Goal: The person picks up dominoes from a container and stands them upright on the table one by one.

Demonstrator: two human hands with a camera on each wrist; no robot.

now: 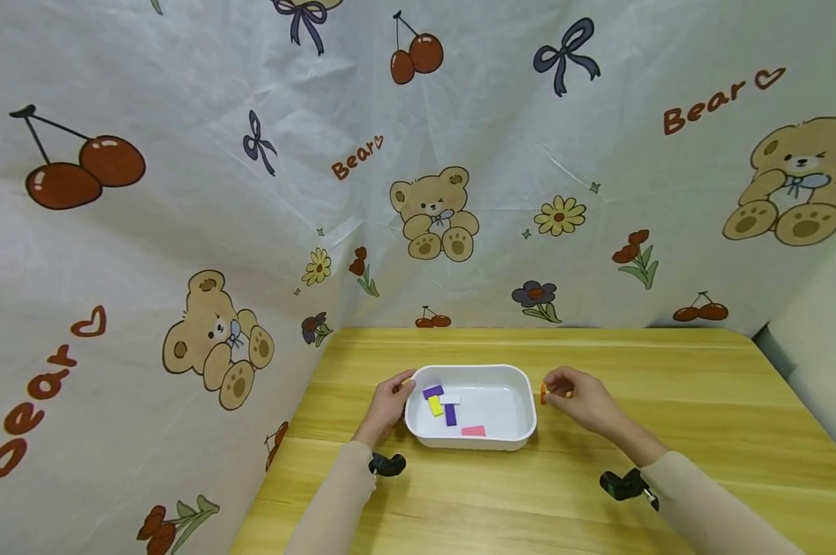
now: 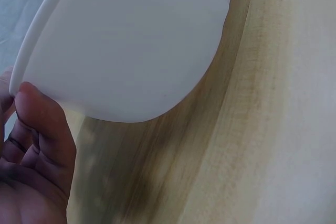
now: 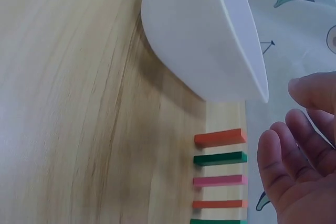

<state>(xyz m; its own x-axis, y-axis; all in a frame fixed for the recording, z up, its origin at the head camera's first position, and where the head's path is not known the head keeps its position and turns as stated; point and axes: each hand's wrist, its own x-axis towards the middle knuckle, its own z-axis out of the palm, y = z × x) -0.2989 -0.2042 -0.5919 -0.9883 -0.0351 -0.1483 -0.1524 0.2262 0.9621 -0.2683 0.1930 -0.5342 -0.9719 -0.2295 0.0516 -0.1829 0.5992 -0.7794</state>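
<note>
Head view: the left hand [image 1: 388, 405] pinches the rim of a round-cornered white box [image 1: 470, 443] near the far edge of the wood-grained worktop [image 1: 501, 501]; flat blocks [image 1: 450, 415] lie inside; rightward, the right hand [image 1: 584, 399] curves loosely, thumb apart, beside upright slabs [image 3: 219, 181] whose row only the right wrist view reveals

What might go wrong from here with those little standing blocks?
The right hand is close to the thin upright blocks, so a brush might topple one into its neighbours. The left hand grips the white tray; pushed toward them, it could bump the nearest orange block.
</note>
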